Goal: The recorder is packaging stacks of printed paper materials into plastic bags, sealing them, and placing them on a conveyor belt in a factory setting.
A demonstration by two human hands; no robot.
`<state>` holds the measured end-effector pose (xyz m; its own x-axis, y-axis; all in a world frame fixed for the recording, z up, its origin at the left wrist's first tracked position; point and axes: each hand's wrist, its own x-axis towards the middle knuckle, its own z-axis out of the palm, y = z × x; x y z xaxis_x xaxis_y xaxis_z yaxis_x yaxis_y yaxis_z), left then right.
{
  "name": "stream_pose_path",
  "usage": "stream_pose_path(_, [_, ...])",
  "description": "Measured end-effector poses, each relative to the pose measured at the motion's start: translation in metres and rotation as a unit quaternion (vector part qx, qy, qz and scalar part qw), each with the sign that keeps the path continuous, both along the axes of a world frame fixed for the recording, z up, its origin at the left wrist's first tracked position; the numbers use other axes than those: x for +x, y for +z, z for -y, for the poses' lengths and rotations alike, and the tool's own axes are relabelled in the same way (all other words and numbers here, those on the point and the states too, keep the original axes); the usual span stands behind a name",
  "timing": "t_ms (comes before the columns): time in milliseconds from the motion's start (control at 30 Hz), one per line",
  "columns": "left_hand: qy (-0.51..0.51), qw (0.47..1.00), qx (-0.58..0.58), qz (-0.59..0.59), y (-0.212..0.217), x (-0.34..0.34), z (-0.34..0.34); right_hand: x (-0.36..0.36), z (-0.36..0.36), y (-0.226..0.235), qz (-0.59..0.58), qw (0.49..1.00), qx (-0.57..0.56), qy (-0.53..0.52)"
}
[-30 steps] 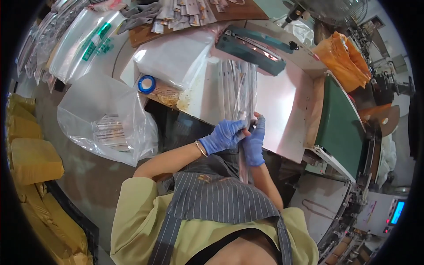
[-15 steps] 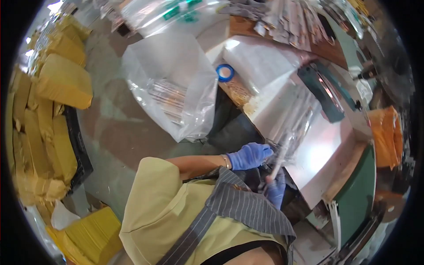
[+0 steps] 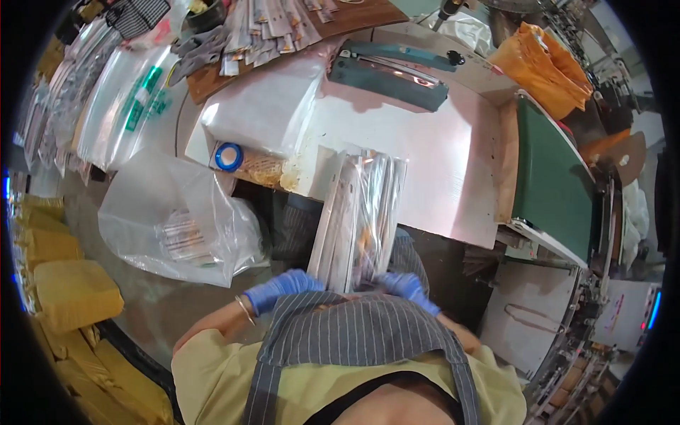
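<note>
A long clear plastic bag (image 3: 360,219) filled with several narrow, flat packets lies in front of my body. Its far end rests on the white worktable (image 3: 432,163), while the near end reaches over the table's front edge toward my apron. My left hand (image 3: 287,285), in a blue glove, grips the near left corner. At the near right corner my right hand (image 3: 409,289), gloved in the same blue, closes on the bag. Fingertips of both hands are partly hidden by the bag and the striped apron.
A grey-green bar sealer (image 3: 393,83) stands at the table's back. A stack of clear bags (image 3: 262,106) and a blue tape roll (image 3: 228,156) lie left. Below them hangs a large open plastic sack (image 3: 149,198) with packets inside. A green panel (image 3: 556,180) borders the right.
The view has swung right, and my body now faces the table squarely. The packet-filled bag has come in front of me, with my hands spread to its two near corners.
</note>
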<state>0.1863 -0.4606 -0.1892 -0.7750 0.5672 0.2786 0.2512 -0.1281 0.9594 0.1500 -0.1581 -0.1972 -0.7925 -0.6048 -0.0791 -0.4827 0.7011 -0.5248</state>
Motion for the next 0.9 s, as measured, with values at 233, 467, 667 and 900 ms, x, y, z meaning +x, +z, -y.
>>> stream_pose_path(233, [0.366, 0.929, -0.044, 0.039, 0.218, -0.160, -0.001, -0.150, 0.044, 0.249, -0.318, 0.935, -0.050, -0.148])
stream_pose_path(467, [0.276, 0.954, 0.102, 0.050, 0.201, -0.237, -0.028, -0.189, 0.094, 0.212, -0.437, 0.898, -0.016, -0.045])
stream_pose_path(667, [0.144, 0.973, 0.170, 0.067, 0.108, -0.251, -0.071, -0.250, 0.074, 0.204, -0.453, 0.858, -0.240, -0.017])
stream_pose_path(900, [0.205, 0.943, 0.034, 0.259, -0.023, -0.368, -0.159, -0.443, 0.051, 0.079, -0.281, 0.860, -0.279, -0.322])
